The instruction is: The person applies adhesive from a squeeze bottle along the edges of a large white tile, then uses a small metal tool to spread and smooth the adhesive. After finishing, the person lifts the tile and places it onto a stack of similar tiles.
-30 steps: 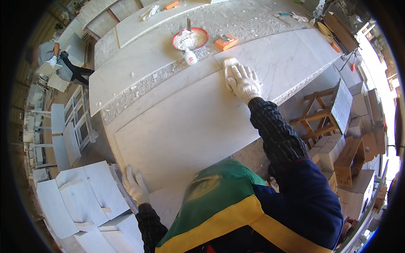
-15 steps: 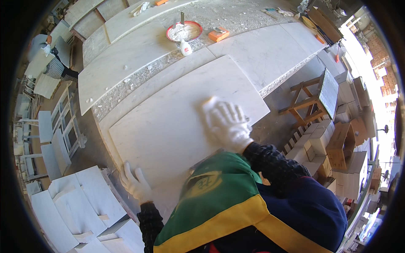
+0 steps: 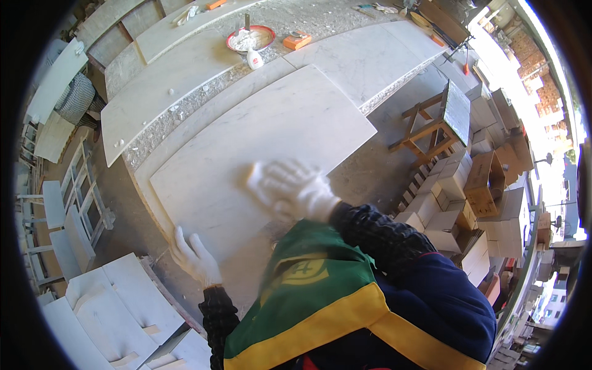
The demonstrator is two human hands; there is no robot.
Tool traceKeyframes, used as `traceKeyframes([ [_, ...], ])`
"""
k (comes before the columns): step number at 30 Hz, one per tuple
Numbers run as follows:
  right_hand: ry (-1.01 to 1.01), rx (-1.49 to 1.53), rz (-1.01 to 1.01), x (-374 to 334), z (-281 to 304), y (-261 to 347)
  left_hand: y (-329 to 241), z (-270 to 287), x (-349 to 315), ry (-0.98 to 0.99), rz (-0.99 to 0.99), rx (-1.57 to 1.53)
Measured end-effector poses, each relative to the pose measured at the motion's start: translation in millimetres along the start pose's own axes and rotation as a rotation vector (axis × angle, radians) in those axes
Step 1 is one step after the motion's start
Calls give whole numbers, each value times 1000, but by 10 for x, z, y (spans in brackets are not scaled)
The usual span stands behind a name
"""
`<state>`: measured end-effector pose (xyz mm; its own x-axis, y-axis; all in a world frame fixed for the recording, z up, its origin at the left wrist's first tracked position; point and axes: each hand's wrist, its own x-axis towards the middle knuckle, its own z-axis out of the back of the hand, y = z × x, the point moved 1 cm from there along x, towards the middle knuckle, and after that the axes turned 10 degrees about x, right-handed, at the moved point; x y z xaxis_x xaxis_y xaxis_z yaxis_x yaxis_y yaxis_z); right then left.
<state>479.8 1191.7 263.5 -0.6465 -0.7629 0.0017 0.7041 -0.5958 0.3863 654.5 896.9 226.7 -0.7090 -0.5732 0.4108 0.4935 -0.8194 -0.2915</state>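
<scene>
A large white, faintly veined stone slab [image 3: 259,135] lies flat on the worktable in front of me. My right hand [image 3: 296,188], in a white glove, presses down on the slab's near middle, blurred by motion. A thin tan edge shows under its fingertips; what it belongs to is too smeared to name. My left hand [image 3: 196,256], gloved too, rests at the slab's near left corner, fingers stretched and apart, holding nothing.
Beyond the slab stand a red-rimmed basin [image 3: 271,43] of white paste, a white bottle [image 3: 254,60] and an orange block [image 3: 297,41]. Stacked slabs [image 3: 117,302] lie at lower left, a wooden stand [image 3: 431,120] and cartons [image 3: 493,185] at right. At far left, a person [image 3: 77,98] is beside a pale slab.
My right hand has swept left and toward me across the slab. My left hand stays at the corner. At far left, a pale slab now stands higher beside the other person.
</scene>
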Motion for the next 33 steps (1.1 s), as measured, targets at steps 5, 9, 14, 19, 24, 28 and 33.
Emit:
traceKeyframes([
  [5,-232,-191,-644,-443,457,-1272,-6,-7,0,-43,90,-126],
  [9,-346,-261,-501,-60,442,-1752,-22,53,-48,-111,137,-202],
  [14,-271,-167,-494,1017,365,-1534,56,183,-370,-137,136,-148],
  [19,-174,-62,-287,1975,107,-636,244,372,-988,-118,229,12],
  [24,-9,30,-32,2535,-452,684,244,506,-1559,-55,491,34],
  [28,40,47,176,2701,-769,1383,128,648,-1768,19,571,41],
  [33,-65,163,495,2702,-825,1451,9,819,-1913,125,684,-30],
])
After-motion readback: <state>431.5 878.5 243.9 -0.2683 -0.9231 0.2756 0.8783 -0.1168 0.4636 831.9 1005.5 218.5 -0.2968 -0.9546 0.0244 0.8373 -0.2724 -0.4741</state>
